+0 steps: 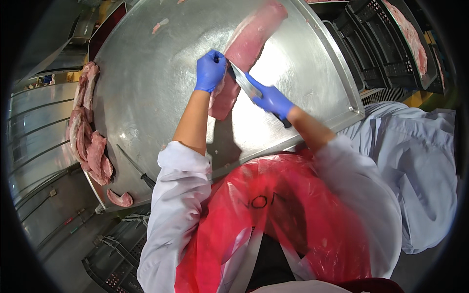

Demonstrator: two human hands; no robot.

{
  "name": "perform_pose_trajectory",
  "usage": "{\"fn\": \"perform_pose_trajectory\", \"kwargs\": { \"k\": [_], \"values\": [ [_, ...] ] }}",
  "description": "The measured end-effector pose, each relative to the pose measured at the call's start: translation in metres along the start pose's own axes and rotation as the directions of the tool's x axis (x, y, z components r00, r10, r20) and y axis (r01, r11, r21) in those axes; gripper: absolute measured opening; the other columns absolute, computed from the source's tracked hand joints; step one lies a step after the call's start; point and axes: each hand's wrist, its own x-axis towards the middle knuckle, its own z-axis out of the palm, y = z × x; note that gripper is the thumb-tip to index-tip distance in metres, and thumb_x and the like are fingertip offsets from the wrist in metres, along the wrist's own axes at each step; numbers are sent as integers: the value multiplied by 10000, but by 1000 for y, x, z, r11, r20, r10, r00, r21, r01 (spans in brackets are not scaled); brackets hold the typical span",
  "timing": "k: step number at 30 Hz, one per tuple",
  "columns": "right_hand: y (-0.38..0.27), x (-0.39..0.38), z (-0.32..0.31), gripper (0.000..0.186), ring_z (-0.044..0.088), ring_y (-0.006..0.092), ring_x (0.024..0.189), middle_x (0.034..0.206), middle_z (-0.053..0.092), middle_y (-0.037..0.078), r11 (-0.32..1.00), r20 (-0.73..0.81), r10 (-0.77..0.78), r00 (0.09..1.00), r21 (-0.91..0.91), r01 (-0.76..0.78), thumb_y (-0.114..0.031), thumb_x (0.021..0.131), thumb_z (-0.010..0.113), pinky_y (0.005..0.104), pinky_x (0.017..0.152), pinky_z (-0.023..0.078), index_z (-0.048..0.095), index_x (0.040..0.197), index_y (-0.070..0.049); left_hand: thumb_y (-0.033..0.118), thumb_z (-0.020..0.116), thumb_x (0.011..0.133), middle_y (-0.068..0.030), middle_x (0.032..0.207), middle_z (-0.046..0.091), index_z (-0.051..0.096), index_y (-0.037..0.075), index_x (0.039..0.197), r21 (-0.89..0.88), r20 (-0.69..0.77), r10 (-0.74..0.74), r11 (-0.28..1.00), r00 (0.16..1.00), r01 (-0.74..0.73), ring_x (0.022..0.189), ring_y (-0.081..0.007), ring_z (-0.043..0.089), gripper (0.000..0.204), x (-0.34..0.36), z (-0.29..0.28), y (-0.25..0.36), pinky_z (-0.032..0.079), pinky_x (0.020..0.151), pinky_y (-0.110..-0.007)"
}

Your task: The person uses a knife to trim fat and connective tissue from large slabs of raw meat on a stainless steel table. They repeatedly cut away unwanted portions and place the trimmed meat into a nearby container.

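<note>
- We have the long meat piece (pixel 248 48) lying slantwise on the metal bench (pixel 161 93), in front of us.
- Our left hand (pixel 211 72) is curled closed at its left edge; we cannot tell what it pinches.
- Our right hand (pixel 274 101) is clamped on a knife (pixel 245 82), blade against the meat.

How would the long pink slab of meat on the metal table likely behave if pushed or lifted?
The slab of meat would probably bend when lifted, as no bone shows in it. It may slide easily: it is raw flesh on a smooth, shiny metal table. Rolling seems unlikely, since it looks broad and flattish.
</note>
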Motion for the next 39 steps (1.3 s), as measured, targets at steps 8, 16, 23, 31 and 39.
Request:
{"fn": "perform_pose_trajectory", "kwargs": {
  "k": [8, 16, 23, 31, 39],
  "values": [
    [-9, -17, 7, 756, 538, 141, 544, 720, 604, 80, 996, 106, 62, 992, 63, -69, -212, 955, 572, 312, 536, 511, 189, 1591, -356, 126, 664, 826, -104, 729, 695, 704, 3, 850, 49, -46, 86, 995, 995, -84, 661, -160, 657, 132, 4, -29, -7, 528, 653, -312],
    [-32, 48, 16, 764, 577, 163, 627, 832, 623, 79, 995, 149, 81, 985, 43, -89, -241, 940, 570, 309, 592, 517, 189, 1585, -393, 89, 656, 867, -61, 770, 697, 694, -16, 897, -193, 10, 77, 978, 997, -74, 683, -110, 627, 116, -9, -40, -5, 518, 654, -270],
    [0, -26, 32, 731, 527, 154, 576, 786, 606, 88, 1000, 171, -19, 985, 6, 18, -241, 954, 544, 300, 557, 489, 200, 1584, -386, 54, 665, 884, -55, 823, 666, 682, -30, 950, -368, -21, -16, 930, 1000, 7, 711, -126, 612, 109, -28, -68, 8, 496, 671, -270],
    [9, -37, 56, 724, 639, 204, 629, 744, 634, 122, 995, 243, -2, 970, -96, 26, -317, 950, 535, 341, 611, 535, 201, 1591, -348, 69, 689, 899, -61, 847, 670, 681, -24, 1010, -506, -130, -12, 861, 991, -56, 719, -134, 612, 144, -47, -101, -4, 500, 681, -277],
    [-47, 38, 86, 683, 512, 169, 560, 710, 562, 87, 999, 176, 46, 983, 5, -48, -338, 978, 501, 314, 528, 498, 194, 1588, -349, 51, 685, 914, -77, 876, 665, 662, -22, 1031, -637, -123, 123, 751, 985, -174, 734, -140, 608, 140, -72, -115, -1, 502, 711, -285]
  ]
}}
